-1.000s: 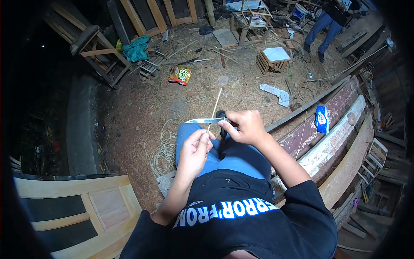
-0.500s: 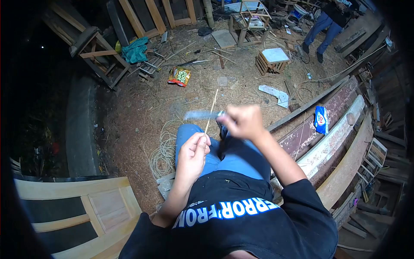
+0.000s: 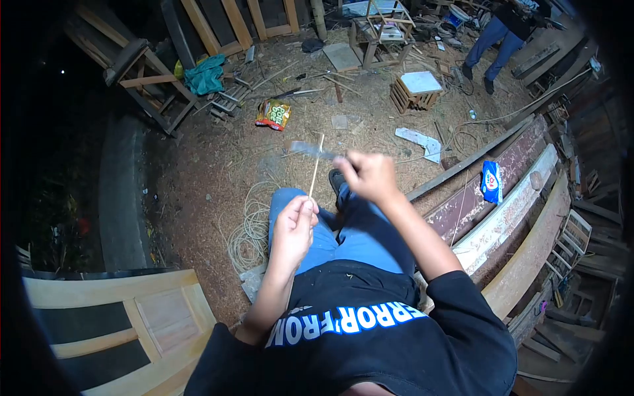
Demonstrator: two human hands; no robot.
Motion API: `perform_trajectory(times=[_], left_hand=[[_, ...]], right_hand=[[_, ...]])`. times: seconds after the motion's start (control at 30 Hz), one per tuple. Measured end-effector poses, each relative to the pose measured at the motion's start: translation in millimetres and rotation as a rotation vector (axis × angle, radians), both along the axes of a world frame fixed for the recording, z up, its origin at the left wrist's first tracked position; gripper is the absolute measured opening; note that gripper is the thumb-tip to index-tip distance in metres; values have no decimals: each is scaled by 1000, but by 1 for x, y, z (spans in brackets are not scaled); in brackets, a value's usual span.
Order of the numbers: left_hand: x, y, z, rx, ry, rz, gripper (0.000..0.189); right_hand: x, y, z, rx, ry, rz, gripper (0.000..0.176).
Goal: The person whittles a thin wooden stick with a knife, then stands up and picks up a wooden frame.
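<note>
A thin pale stick [image 3: 315,173] points up and away from my left hand [image 3: 294,228], whose fingers are pinched round its lower end. My right hand [image 3: 372,175] is closed on the handle of a knife [image 3: 310,150]. The blade reaches leftward and crosses the stick near its upper end; it is slightly blurred. Both hands are above my knees, the right one a little farther forward.
Coiled cord [image 3: 247,231] lies left of my legs. A snack bag [image 3: 273,115] and slatted crate [image 3: 416,91] are ahead. Long boards [image 3: 508,218] with a blue packet [image 3: 491,183] are at right, a wooden panel [image 3: 158,323] at lower left. Another person [image 3: 495,46] stands far right.
My right hand and the knife have shifted slightly, with the blade now nearer the stick's upper end. My left hand has moved slightly left and up, and the stick stands a little more upright.
</note>
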State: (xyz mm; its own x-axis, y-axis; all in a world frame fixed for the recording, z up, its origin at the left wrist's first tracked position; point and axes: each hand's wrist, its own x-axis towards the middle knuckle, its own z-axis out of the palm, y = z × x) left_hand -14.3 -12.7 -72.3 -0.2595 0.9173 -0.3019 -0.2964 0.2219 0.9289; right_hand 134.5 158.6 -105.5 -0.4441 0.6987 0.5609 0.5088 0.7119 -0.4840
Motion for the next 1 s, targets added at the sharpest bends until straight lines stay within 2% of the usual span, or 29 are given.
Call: perform_trajectory(times=[0.03, 0.07, 0.13, 0.2, 0.3, 0.4, 0.47, 0.53, 0.6, 0.67, 0.77, 0.87, 0.9, 1.0], left_hand=[[-1, -2, 4, -11, 14, -14, 22], [-3, -5, 5, -24, 27, -23, 22], [-4, -16, 3, -15, -6, -64, 22], [0, -19, 2, -33, 45, -53, 22], [-5, -15, -15, 2, 19, -22, 22], [-3, -11, -7, 6, 55, -29, 21], [3, -8, 2, 47, 74, -20, 21], [5, -9, 4, 77, 74, -28, 20], [6, -13, 2, 105, 44, -29, 20], [9, -10, 0, 95, 101, -25, 19], [10, -10, 2, 95, 155, 7, 19], [0, -13, 1, 71, 167, -11, 19], [5, -17, -1, 70, 182, -25, 18], [11, -20, -3, 93, 192, -37, 18]], right_hand=[[5, -8, 3, 26, -125, 91, 47], [8, -15, 8, 114, -67, 188, 44], [23, 35, -20, 188, -102, -89, 42], [39, 73, -11, -115, -79, -369, 42], [30, 27, -6, -78, -66, -127, 46], [19, -14, 9, -37, -46, 126, 49], [13, -27, 18, 9, -69, 272, 46], [15, -21, 18, 56, -103, 317, 47], [15, 9, 17, -12, -44, 44, 49], [19, 20, 15, 80, -50, 161, 51], [10, -24, 21, 118, -77, 354, 50], [26, 26, 2, 101, -37, 18, 45], [27, 30, 11, -158, 6, -156, 41], [17, 1, 12, -89, 101, -9, 41]])
